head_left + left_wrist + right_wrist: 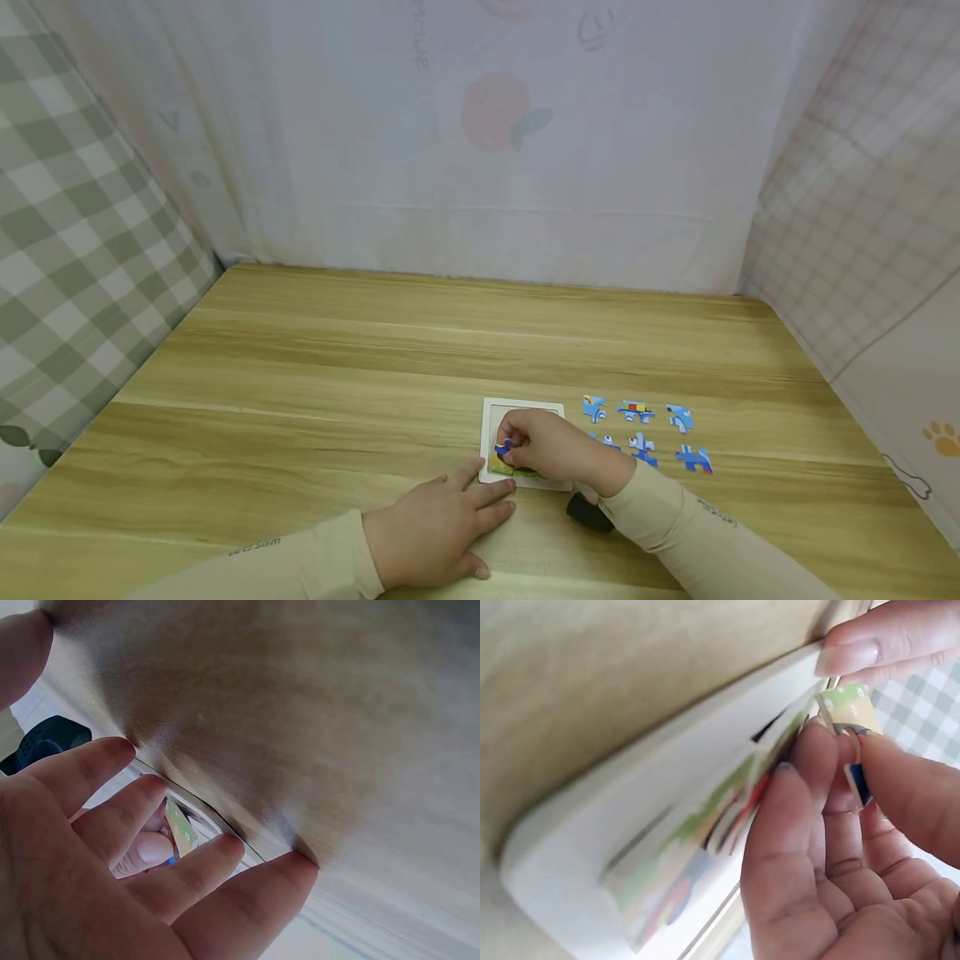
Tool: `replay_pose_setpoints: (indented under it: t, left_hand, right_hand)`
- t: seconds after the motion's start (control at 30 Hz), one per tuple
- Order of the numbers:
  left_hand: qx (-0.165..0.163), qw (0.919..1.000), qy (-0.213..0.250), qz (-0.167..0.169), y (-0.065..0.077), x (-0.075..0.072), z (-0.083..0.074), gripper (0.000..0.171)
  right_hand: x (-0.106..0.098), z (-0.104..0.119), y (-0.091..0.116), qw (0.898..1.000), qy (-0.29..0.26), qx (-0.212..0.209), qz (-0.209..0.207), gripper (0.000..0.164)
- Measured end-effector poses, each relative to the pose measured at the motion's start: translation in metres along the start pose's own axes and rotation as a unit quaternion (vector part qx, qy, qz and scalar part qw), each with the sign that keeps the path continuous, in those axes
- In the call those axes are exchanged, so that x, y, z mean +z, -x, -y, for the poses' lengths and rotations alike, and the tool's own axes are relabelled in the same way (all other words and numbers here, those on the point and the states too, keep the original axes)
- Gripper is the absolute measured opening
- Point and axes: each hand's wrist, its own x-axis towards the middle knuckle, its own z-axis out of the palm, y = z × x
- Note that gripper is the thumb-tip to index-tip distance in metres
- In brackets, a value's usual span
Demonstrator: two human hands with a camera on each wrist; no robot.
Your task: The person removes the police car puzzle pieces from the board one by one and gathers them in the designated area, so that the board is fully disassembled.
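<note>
Between thumb and fingers my right hand [562, 446] pinches a jigsaw puzzle piece [503, 447], held low over the left part of a white puzzle tray [485, 433]. Up close in the right wrist view, the pinched piece [849, 711] shows green, cream and blue parts. Other pieces [724, 799] lie inside the tray along its near side; the right hand hides much of the tray in the head view. My left hand [442, 529] lies with fingers spread, its fingertips at the tray's near left corner and on the table.
To the tray's right, several loose blue puzzle pieces [636, 410] lie in two rows on the wooden table [337, 367]. A black device [589, 512] is at the right wrist. Cloth walls [360, 150] stand along the back and both sides.
</note>
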Motion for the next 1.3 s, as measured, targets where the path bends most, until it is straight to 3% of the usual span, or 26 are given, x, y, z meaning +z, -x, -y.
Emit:
replay_pose_setpoints:
  t: [0.37,0.63,1.13,1.3]
  left_hand:
    - [0.000,0.9997,0.021,0.012,0.0028,-0.0027,0.0001,0.062]
    - [0.009,0.9983,0.048,0.033,0.0073,-0.0035,0.0017,0.060]
    - [-0.005,0.9987,0.040,0.033,0.0070,-0.0029,0.0031,0.063]
    - [-0.002,0.9987,0.040,0.032,0.0072,-0.0036,0.0039,0.064]
  right_hand:
    - [-0.0007,-0.0059,-0.0006,0.993,-0.112,0.047,0.005,0.011]
    - [-0.0010,-0.0057,0.0020,0.991,-0.123,0.044,-0.001,0.009]
    - [-0.0025,-0.0067,0.0047,0.990,-0.137,0.038,0.001,0.006]
    - [-0.0066,-0.0089,0.0080,0.991,-0.130,0.031,-0.024,0.004]
